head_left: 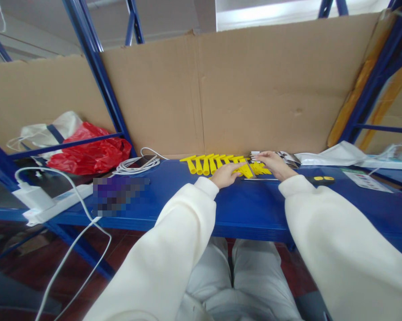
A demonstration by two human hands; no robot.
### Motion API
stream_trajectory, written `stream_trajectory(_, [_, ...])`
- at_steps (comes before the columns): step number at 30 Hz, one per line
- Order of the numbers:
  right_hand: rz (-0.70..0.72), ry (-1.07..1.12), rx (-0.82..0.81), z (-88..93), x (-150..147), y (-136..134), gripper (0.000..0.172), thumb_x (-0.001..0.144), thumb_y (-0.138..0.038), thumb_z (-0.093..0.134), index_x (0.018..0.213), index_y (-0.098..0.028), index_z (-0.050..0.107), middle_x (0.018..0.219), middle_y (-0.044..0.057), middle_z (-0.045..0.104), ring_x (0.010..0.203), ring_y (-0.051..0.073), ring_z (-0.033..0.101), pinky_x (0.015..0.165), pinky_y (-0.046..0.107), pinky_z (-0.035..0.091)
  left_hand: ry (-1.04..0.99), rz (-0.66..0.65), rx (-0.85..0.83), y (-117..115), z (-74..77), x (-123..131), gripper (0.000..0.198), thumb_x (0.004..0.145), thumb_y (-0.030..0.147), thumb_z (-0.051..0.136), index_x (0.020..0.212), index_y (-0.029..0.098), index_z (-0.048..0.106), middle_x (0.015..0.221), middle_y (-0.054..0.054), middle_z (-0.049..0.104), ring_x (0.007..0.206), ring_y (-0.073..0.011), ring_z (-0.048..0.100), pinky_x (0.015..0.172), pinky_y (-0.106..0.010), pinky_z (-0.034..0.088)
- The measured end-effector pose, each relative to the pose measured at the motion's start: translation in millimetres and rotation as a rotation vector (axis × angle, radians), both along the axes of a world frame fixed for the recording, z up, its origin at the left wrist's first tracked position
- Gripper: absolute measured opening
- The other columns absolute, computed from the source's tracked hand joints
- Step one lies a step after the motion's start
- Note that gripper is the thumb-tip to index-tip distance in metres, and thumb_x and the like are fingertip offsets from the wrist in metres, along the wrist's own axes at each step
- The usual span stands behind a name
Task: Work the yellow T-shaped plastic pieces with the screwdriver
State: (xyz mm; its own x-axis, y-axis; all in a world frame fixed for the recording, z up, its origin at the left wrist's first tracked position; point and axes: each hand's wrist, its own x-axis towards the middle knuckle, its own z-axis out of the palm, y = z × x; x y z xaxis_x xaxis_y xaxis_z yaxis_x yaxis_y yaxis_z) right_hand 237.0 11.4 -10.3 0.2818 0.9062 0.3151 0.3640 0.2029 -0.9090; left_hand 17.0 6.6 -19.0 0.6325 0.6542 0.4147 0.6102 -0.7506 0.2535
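My left hand (225, 175) reaches over the bench with its finger and thumb closed on a yellow plastic piece (246, 171), which looks like the wide end of a T-shaped handle. Just right of it is my right hand (275, 164), its fingers apart and nothing visible in them. Small yellow parts (261, 168) lie in a pile under that hand, partly hidden by it. Several yellow T-shaped pieces (205, 165) stand side by side in a row left of my hands. A screwdriver (323, 180) with a black and yellow handle lies at the right, its shaft pointing toward the pile.
Cardboard (254, 93) walls the back of the blue bench (177, 200). Coiled white cable (137, 166), a red plastic bag (90, 149) and a power strip (60, 200) are at the left. White plastic packaging (334, 155) and a printed sheet (366, 180) lie at the right.
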Motion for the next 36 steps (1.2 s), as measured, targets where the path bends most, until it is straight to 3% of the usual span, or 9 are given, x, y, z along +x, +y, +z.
stream_trajectory(4, [-0.229,-0.368,0.016,-3.3,31.6,11.0,0.006,0.074,-0.024,0.071,0.078,-0.021,0.068,0.087,0.009,0.073,0.095,0.027,0.067,0.086,0.038,0.052,0.091,0.030,0.009,-2.1,1.8,-0.6,0.045,0.104,0.022,0.048,0.146,0.026,0.064,0.121,-0.011,0.071,0.114,-0.0240,0.069,0.106,-0.038,0.052])
stream_trajectory(10, [-0.357,-0.744,-0.031,-13.1,59.9,22.9,0.019,0.078,-0.024,0.064,0.089,-0.021,0.079,0.102,0.015,0.076,0.109,0.035,0.067,0.094,0.044,0.051,0.067,0.006,0.031,1.0,-0.5,-0.4,0.044,0.104,0.023,0.047,0.143,0.028,0.066,0.109,-0.010,0.068,0.104,-0.0234,0.069,0.102,-0.038,0.053])
stream_trajectory(21, [-0.345,-0.753,-0.063,-22.6,70.4,31.4,0.018,0.077,-0.026,0.067,0.088,-0.021,0.080,0.094,0.015,0.076,0.105,0.032,0.067,0.093,0.041,0.051,0.075,0.025,0.052,-2.6,1.3,0.7,0.047,0.102,0.017,0.045,0.145,0.027,0.065,0.113,-0.011,0.065,0.105,-0.0233,0.069,0.100,-0.038,0.055])
stream_trajectory(28, [-0.338,-0.785,-0.185,-22.4,71.0,23.8,0.011,0.076,-0.025,0.071,0.080,-0.023,0.081,0.104,0.016,0.074,0.117,0.038,0.062,0.100,0.052,0.049,0.072,0.038,0.062,-1.1,-0.6,1.1,0.044,0.103,0.018,0.046,0.141,0.023,0.066,0.120,-0.013,0.066,0.110,-0.0249,0.068,0.102,-0.039,0.054])
stream_trajectory(36, [-0.296,-0.920,-0.349,-12.9,53.8,3.6,0.022,0.084,-0.025,0.069,0.099,-0.026,0.085,0.120,0.014,0.072,0.127,0.037,0.058,0.109,0.057,0.044,0.078,0.019,0.061,1.2,-5.8,2.6,0.041,0.103,0.020,0.048,0.140,0.023,0.067,0.121,-0.011,0.067,0.110,-0.0241,0.069,0.103,-0.038,0.054])
